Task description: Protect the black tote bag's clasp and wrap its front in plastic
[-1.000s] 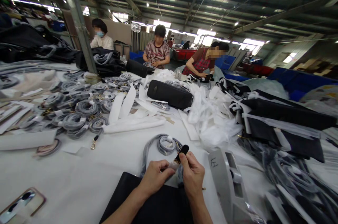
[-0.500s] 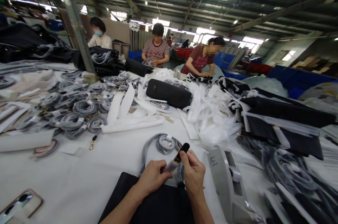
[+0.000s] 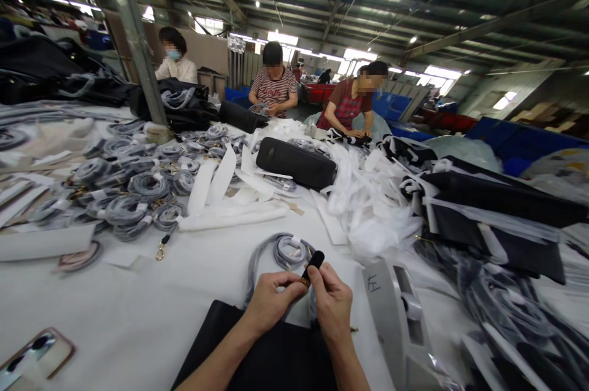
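Observation:
My left hand [image 3: 271,302] and my right hand [image 3: 332,304] meet over a black bag [image 3: 271,357] at the table's near edge. Both pinch a small black strap tab [image 3: 313,263] with a brass fitting at its base; the tab's rounded end sticks up between my fingertips. Just beyond my hands lies a coiled grey strap [image 3: 286,251] on the white table cover [image 3: 193,280].
Several coiled grey straps [image 3: 133,185] pile up at the left, white wrapping sheets [image 3: 368,207] in the middle, black bags [image 3: 497,210] at the right. A tape dispenser [image 3: 396,311] stands right of my hands. A phone [image 3: 34,354] lies at lower left. Three people work across the table.
The clear wrapping that showed between my hands is no longer visible. My fingers have closed in tighter on the tab's brass base, and the tab sits slightly lower and more to the left.

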Motion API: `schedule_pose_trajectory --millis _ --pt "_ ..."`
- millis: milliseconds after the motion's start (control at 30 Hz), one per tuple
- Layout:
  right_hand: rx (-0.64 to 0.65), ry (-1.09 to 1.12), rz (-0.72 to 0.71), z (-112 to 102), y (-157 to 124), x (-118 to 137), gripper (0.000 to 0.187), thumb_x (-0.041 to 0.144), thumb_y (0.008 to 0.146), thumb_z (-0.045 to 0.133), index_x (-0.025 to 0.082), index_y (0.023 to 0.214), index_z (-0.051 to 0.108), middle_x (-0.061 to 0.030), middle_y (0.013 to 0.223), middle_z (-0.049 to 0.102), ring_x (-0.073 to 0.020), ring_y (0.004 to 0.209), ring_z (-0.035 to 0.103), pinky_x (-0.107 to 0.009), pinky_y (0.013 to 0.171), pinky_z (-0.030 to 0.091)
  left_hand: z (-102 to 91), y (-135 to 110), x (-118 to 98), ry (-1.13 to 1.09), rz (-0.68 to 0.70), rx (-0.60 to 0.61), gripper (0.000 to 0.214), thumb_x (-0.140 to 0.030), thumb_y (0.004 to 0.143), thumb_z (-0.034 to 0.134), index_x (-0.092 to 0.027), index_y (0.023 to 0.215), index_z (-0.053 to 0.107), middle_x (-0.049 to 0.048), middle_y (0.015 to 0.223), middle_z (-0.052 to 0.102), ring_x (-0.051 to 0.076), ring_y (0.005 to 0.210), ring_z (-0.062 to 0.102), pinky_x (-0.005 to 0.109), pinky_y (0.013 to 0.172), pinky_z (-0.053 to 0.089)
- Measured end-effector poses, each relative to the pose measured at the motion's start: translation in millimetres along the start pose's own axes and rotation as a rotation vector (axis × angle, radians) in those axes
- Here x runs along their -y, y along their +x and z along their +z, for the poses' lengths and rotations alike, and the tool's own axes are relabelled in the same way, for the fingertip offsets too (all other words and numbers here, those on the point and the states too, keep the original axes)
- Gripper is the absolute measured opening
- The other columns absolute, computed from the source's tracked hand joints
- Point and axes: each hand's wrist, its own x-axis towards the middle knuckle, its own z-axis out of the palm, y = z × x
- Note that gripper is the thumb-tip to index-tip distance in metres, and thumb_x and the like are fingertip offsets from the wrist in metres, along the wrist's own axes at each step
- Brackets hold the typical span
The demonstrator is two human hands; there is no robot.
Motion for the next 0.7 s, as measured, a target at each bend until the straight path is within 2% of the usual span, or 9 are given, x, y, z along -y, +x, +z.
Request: schedule_pose_trajectory --millis 133,233,300,400,467,700 --pt "0.028 -0.003 -0.007 4.4 -1.0 1.4 0.031 0.036 0.086 0.057 0.018 0.060 0.053 0.0024 0.065 0.045 -0.0127 0.062 0.043 -0.026 0.058 0.034 4.1 2.9 5.4 -0.157 -0.020 -0.056 0.029 -0.040 0.079 0.061 -0.014 0.079 0.073 0.0046 0.075 0.071 0.017 0.070 0.061 0.027 0.070 0.048" --pt "0.034 -0.001 -0.003 5.8 -2.0 2.4 0.032 0.037 0.085 0.058 0.018 0.059 0.053 0.0021 0.065 0.045 -0.0130 0.063 0.043 -0.026 0.058 0.034 3.7 3.5 10.2 -0.264 -0.049 -0.144 0.036 -0.043 0.080 0.061 -0.012 0.097 0.070 0.0065 0.081 0.072 0.018 0.073 0.063 0.029 0.073 0.050" --pt "0.000 0.001 0.013 4.6 -1.9 2.2 0.033 0.038 0.085 0.057 0.018 0.059 0.053 0.0025 0.064 0.043 -0.0132 0.062 0.042 -0.026 0.057 0.034 0.5 3.0 12.9 -0.279 -0.077 -0.131 0.042 -0.042 0.079 0.062 -0.012 0.107 0.065 0.0079 0.088 0.072 0.019 0.079 0.064 0.030 0.076 0.050" --pt "-0.055 -0.002 0.061 1.3 -0.7 0.3 0.035 0.040 0.084 0.058 0.018 0.058 0.051 0.0038 0.061 0.039 -0.0123 0.059 0.039 -0.026 0.055 0.032 -5.3 2.0 16.2 -0.204 -0.115 0.000 0.034 -0.037 0.077 0.065 -0.011 0.098 0.067 0.0069 0.084 0.071 0.018 0.077 0.063 0.028 0.073 0.049" --pt "-0.062 -0.001 0.079 -0.6 0.1 -1.8 0.036 0.041 0.084 0.058 0.018 0.058 0.050 0.0042 0.061 0.038 -0.0118 0.059 0.037 -0.026 0.055 0.031 -7.2 2.0 17.5 -0.135 -0.111 0.033 0.026 -0.034 0.076 0.064 -0.012 0.088 0.069 0.0053 0.078 0.070 0.016 0.072 0.062 0.026 0.069 0.048" --pt "-0.057 0.019 0.088 -1.6 0.8 -5.8 0.034 0.041 0.085 0.058 0.018 0.061 0.052 0.0038 0.063 0.040 -0.0121 0.061 0.038 -0.026 0.057 0.032 -0.5 1.3 16.4 -0.142 -0.044 -0.099 0.022 -0.032 0.076 0.065 -0.012 0.081 0.071 0.0062 0.074 0.070 0.016 0.067 0.060 0.025 0.065 0.047"
